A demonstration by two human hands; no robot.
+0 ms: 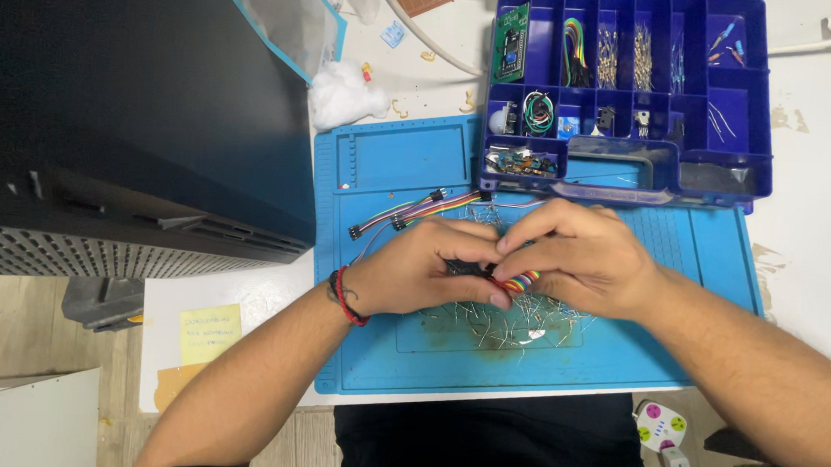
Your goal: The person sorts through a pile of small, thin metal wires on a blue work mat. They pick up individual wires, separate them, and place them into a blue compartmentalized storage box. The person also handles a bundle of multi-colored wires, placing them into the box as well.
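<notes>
Both hands pinch a small dark part and a rainbow ribbon cable between them over the blue mat.

My left hand [414,275] has its fingertips [498,300] closed together on a small dark part [467,266], and my right hand [578,259] curls over it from the other side, its fingers closed on the ribbon cable [522,282]. The cable end peeks out just below the meeting thumbs; its short visible stretch runs left to right, tilted up toward my right hand, which is nearer. I cannot tell which way the dark part points, as the fingers cover most of it. Under the hands lies a scatter of cut leads [514,327] on the mat [382,353]. Beyond my left knuckles, jumper wires [416,210] stretch away up and right. Farther out stands the blue parts box [627,93].
</notes>
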